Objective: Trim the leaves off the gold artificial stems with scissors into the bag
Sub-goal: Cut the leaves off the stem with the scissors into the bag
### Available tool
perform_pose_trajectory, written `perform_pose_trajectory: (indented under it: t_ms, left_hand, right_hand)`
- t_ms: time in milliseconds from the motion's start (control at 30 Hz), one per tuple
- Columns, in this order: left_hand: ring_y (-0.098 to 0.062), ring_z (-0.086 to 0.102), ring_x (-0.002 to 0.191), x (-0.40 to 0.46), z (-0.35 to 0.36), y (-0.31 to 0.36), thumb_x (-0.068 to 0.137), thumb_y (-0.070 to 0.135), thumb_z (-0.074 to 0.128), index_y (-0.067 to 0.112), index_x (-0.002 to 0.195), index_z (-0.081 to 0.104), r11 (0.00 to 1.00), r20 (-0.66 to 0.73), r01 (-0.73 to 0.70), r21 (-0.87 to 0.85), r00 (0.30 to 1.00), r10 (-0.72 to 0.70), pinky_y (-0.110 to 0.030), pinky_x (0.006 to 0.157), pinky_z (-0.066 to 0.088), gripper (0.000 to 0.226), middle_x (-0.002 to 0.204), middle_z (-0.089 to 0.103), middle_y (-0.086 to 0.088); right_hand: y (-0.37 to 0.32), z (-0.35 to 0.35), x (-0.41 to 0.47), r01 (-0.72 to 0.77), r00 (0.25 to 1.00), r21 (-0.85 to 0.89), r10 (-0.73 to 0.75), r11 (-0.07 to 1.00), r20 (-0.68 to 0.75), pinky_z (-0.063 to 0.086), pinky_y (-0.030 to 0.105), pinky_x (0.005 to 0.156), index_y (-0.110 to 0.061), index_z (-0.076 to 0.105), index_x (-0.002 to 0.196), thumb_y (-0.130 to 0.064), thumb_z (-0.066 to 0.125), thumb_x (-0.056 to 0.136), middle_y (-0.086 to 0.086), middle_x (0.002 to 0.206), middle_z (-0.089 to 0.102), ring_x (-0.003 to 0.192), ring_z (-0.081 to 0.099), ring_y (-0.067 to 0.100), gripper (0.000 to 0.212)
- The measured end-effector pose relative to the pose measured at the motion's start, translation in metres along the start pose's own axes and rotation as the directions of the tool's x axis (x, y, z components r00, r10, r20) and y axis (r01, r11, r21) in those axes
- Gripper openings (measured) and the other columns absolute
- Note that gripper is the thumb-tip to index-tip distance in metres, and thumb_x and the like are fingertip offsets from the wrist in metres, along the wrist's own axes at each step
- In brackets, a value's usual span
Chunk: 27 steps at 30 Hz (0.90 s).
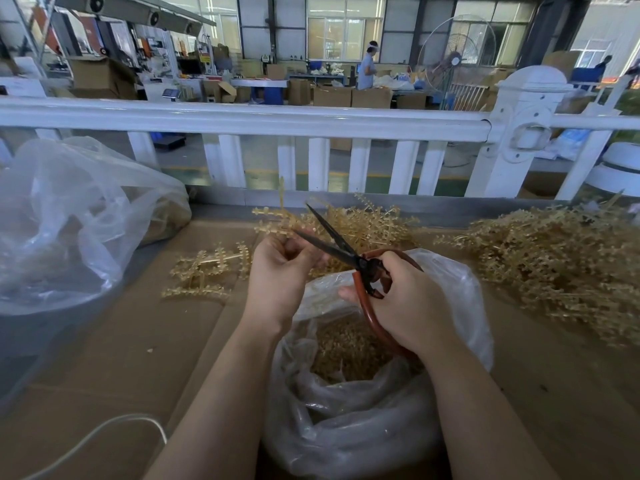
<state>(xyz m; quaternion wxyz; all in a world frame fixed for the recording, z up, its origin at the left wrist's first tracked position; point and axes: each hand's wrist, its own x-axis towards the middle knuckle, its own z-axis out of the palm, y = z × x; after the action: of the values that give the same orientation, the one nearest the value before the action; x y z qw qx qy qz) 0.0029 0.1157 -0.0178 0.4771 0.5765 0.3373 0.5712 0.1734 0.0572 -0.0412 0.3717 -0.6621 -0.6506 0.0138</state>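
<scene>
My left hand grips a gold artificial stem whose leafy branches stick up and to the left above the fist. My right hand holds the scissors by their red-brown loop handles; the dark blades are spread apart, with the lower blade tip touching the stem at my left fingers. Below both hands stands an open clear plastic bag with a heap of cut gold leaves inside.
A large pile of gold stems lies at the right and another behind the hands. A few stems lie at left on the cardboard-covered table. A big clear bag sits far left. White railing runs behind. A white cable curls at lower left.
</scene>
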Motion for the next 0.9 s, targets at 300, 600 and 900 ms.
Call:
perform_pose_trajectory:
  t_ms: [300,600,900]
  left_hand:
    - [-0.009,0.066,0.065,0.0004,-0.0022,-0.0005,0.089,-0.011,0.059,-0.014,0.101,0.061,0.998,0.005,-0.052,0.036,0.999,0.052,-0.016,0.067,0.051,0.012,0.067,0.069,-0.004]
    - [-0.012,0.067,0.07,-0.0015,-0.002,0.0049,0.09,-0.012,0.06,-0.018,0.1,0.056,0.999,-0.015,-0.024,-0.028,1.0,0.024,-0.019,0.072,0.053,0.013,0.077,0.063,-0.016]
    - [-0.01,0.069,0.068,-0.0021,-0.0024,0.0042,0.091,-0.01,0.06,-0.018,0.095,0.055,1.0,-0.044,-0.009,-0.001,0.999,0.009,-0.017,0.069,0.053,0.01,0.072,0.069,-0.006]
  right_hand:
    - [0.0005,0.0015,-0.0003,-0.021,1.0,-0.003,0.021,1.0,0.008,0.039,0.013,0.062,-0.049,0.049,0.095,-0.092,0.048,0.065,-0.032,0.079,0.054,0.076,0.05,-0.011,0.053]
    - [-0.0009,0.0013,-0.001,-0.049,0.999,-0.01,0.049,0.999,-0.002,0.037,0.01,0.061,-0.043,0.062,0.105,-0.093,0.05,0.063,-0.033,0.076,0.054,0.074,0.05,-0.014,0.066]
    - [-0.0009,0.0013,-0.0013,-0.048,0.999,-0.016,0.048,0.999,-0.013,0.035,0.009,0.059,-0.042,0.064,0.102,-0.094,0.049,0.064,-0.032,0.072,0.054,0.071,0.051,-0.013,0.066]
